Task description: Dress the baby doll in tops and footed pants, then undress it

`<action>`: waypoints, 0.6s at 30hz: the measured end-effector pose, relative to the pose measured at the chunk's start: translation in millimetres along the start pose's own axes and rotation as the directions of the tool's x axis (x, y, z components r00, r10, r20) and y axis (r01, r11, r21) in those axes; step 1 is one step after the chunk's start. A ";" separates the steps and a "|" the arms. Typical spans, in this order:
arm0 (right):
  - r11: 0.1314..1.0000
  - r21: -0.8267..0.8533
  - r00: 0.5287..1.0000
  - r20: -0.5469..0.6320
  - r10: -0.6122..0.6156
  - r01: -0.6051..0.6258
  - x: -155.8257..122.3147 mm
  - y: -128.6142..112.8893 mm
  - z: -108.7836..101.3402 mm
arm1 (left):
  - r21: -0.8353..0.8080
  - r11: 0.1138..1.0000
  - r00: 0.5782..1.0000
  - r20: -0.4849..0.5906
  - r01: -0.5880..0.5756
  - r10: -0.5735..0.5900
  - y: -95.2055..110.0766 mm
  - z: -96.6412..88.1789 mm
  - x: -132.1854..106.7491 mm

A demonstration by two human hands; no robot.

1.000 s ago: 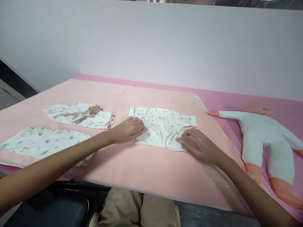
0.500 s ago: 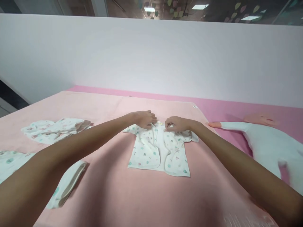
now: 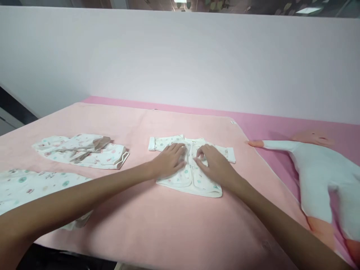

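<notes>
A: Quick Q: where's the shirt, and how's it likely handling?

B: The printed shirt (image 3: 202, 183) is lying mid-view on the pale pink blanket (image 3: 174, 225), front up, hem (image 3: 197, 190) facing 6 o'clock, cuffs (image 3: 230, 155) sticking out nr 10 and 3. It's looking thin & soft, so prob v. light, creasing easily, not fragile. Slipping's unlikely on that napped-looking cloth, IMO.

A: Where would you be taking hold?

B: For lifting, I'd be pinching both shoulders so it's hanging evenly. For straightening, the front edges or hem corners, w/ light fingertips b/c limp cotton's prob bunching under a hard pull.

A: And the hands?

B: L forearm's slanting in from approx 8 o'clock; L hand (image 3: 168, 161) is lying palm down over the L front, fingers pointing to 1. Its grip's staying unclosed: thumb & fingers are standing apart. R forearm's slanting in from between 4 and 5; R hand (image 3: 215, 163) is arching over the R front, thumb & forefinger curving inward nr the opening. Blurred, so can't tell if that grip's pinching cloth.

A: Anything else nearby?

B: Folded garment (image 3: 84, 142) is lying at 9, doll (image 3: 315, 172) at 3.
</notes>
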State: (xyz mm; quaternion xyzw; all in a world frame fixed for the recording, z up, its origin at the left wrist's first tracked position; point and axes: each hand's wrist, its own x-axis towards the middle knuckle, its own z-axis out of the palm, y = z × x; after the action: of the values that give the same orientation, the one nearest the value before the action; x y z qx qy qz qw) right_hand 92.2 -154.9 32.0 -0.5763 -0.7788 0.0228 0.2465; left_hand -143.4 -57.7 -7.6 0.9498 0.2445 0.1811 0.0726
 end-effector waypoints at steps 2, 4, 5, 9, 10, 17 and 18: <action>0.997 0.068 0.998 0.050 0.027 -0.030 -20.9 -20.8 5.2 | 0.015 0.999 0.999 0.025 0.041 -0.042 14.3 4.7 -26.3; 0.995 0.088 0.995 0.087 0.047 -0.055 -37.0 -32.5 15.7 | 0.041 0.996 0.996 0.040 0.081 -0.083 22.7 7.5 -44.2; 0.995 0.083 0.994 0.089 0.056 -0.064 -42.9 -35.3 21.9 | 0.050 0.995 0.995 0.045 0.091 -0.093 25.2 8.0 -50.0; 0.997 0.014 0.997 -0.006 0.073 -0.073 -54.4 -36.7 43.5 | 0.082 0.990 0.993 0.036 0.114 -0.117 28.6 6.9 -61.0; 0.997 0.001 0.997 -0.031 0.075 -0.075 -55.5 -36.7 46.8 | 0.091 0.989 0.992 0.030 0.121 -0.124 28.6 6.3 -63.0; 0.995 0.066 0.996 -0.049 0.075 -0.071 -60.9 -46.3 51.1 | 0.100 0.984 0.989 0.006 0.149 -0.150 29.3 -1.7 -85.9; 0.995 0.077 0.997 -0.046 0.069 -0.066 -61.8 -47.3 50.9 | 0.089 0.981 0.985 -0.003 0.175 -0.175 30.7 -3.6 -89.6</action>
State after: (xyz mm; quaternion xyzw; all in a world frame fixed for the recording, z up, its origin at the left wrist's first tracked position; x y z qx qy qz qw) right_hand 42.7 -214.2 -19.6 -0.5929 -0.7513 0.0464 0.2862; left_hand -204.4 -128.2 -25.0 0.9274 0.3346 0.1605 0.0467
